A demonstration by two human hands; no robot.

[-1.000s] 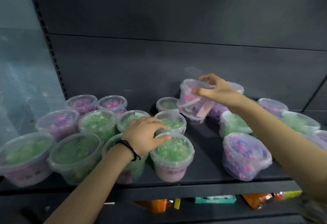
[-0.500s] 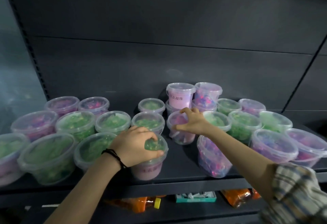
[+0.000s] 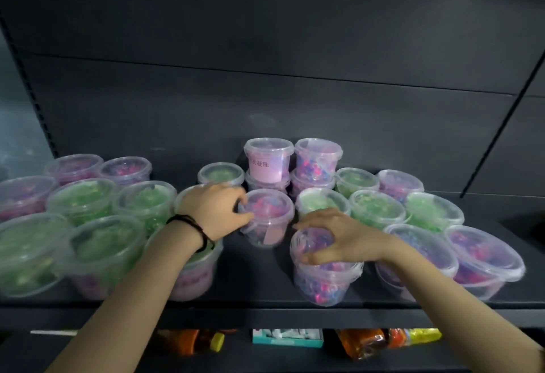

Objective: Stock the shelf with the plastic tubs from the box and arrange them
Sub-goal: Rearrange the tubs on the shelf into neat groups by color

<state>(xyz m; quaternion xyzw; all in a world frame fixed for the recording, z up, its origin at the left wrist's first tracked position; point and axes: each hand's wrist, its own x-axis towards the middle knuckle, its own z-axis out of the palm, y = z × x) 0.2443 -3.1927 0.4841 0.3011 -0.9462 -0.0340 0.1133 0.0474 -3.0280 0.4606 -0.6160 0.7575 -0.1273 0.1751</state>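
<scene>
We have both hands on tubs in the open middle stretch of the shelf (image 3: 259, 281). Our left hand (image 3: 216, 213) curls fingers and thumb round the left rim of the pink tub (image 3: 269, 221), which stands just to its right. Our right hand (image 3: 339, 238) sits on top of the front tub (image 3: 323, 277), fingers bent down over the far edge of the lid and thumb hooked on the near side. Both tubs are upright on the shelf, near each other but not touching, and the one under the right hand is closer to the shelf's lip. The box is out of view.

We read this as the arranging step: drawing these two into line with their neighbours. We would slide them rather than lift.

The left grip holds one side only, so a hard shove could tip the pink tub. We should push low and gently.

Just beyond the left fingertips, the stacked tubs (image 3: 268, 160) stand two high against the back panel, and a bump could topple them.

The green tubs (image 3: 85, 198) are packed to the left of the left wrist and under it, so we should keep that forearm raised.

To the right of the right hand sit the purple tubs (image 3: 421, 250). We would ease the front tub towards them and back from the lip.
</scene>
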